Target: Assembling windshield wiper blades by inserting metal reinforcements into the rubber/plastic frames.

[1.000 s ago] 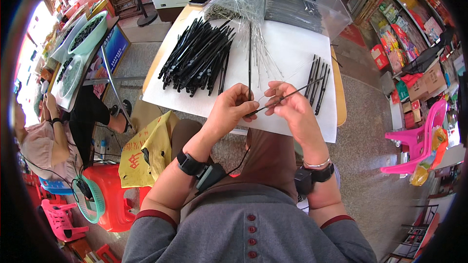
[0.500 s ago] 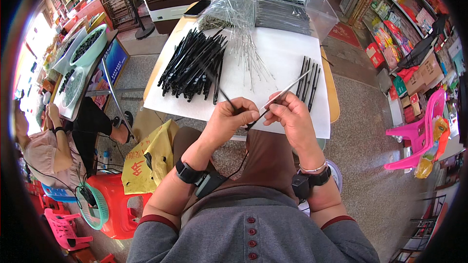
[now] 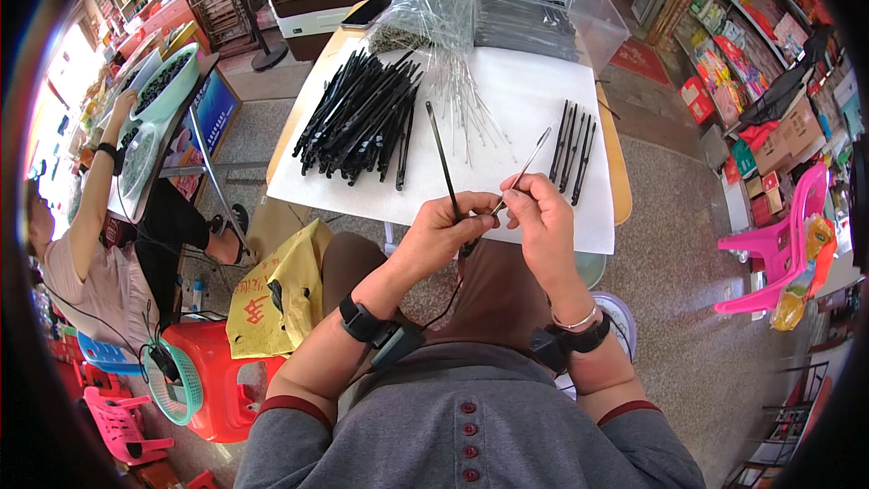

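Observation:
In front of the table's near edge, my left hand (image 3: 442,234) is closed around a slim black stick (image 3: 441,147) that points up and away. My right hand (image 3: 540,215) pinches a thin metal rod (image 3: 532,159), tilted up to the right. Its lower end meets the fingers of my left hand; whether it enters the stick there is hidden. Beyond my left hand lies a heap of black sticks (image 3: 358,118) on a white sheet (image 3: 516,95). Several more black sticks (image 3: 572,147) lie side by side near my right hand.
A clear plastic bag (image 3: 425,9) spills thin metal rods (image 3: 462,104) at the table's far side. Beside it are a clear box (image 3: 593,32) of dark sticks and a phone (image 3: 366,13). A person (image 3: 100,263) sits at left, reaching toward bowls (image 3: 172,81) of dark pieces.
The black stick in my left hand has swung more upright. My right hand's rod is steeper, with its tip shifted left. The person at left has stretched an arm to the bowls.

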A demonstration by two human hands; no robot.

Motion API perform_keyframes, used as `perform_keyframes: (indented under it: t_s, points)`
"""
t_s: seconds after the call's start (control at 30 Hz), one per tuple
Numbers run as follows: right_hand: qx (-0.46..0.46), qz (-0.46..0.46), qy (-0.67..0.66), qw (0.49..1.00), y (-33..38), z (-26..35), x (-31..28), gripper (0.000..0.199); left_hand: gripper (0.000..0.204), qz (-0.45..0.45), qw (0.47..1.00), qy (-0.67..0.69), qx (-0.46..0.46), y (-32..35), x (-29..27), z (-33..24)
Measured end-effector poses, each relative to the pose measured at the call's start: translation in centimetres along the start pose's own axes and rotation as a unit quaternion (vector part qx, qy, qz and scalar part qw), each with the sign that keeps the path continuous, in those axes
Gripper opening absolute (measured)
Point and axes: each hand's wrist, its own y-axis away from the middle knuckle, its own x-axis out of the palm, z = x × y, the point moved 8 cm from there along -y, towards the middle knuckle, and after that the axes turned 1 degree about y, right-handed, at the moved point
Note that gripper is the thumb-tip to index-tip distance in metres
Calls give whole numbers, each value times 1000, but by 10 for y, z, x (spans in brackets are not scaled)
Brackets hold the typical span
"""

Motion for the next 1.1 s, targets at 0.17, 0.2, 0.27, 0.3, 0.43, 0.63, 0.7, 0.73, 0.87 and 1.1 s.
perform_keyframes:
  t_s: [0.17,0.2,0.27,0.3,0.43,0.63,0.7,0.73,0.87,1.1]
  points:
    - [-38,-62,121,990,-7,-4,-2,14,29,-25,985,-163,43,-4,-1,-9]
    - [-1,-52,88,995,-12,-14,-2,15,31,-45,972,-217,80,-5,-2,-16]
    - [68,-45,15,997,-17,-23,-3,17,31,-33,976,-207,61,-1,4,-19]
    - [116,-42,-14,992,-18,-24,-4,19,32,-28,979,-198,38,0,5,-17]
    - [77,-58,-19,995,-16,-13,-6,27,28,-7,979,-198,-40,-4,8,-6]
    - [43,-99,217,970,-51,-9,-74,35,28,-53,933,-333,130,-8,6,-43]
    - [50,-102,257,960,-77,-12,-97,41,28,-188,861,-445,157,-4,-31,-53]
    - [113,-78,309,941,-85,-21,-106,39,27,-230,809,-520,151,-1,-46,-57]
    - [-6,-88,523,848,-97,-33,-114,35,14,-271,697,-659,86,-3,-67,-48]
    - [-120,-14,356,927,-50,-3,-16,31,29,-184,762,-621,28,-8,-67,-44]
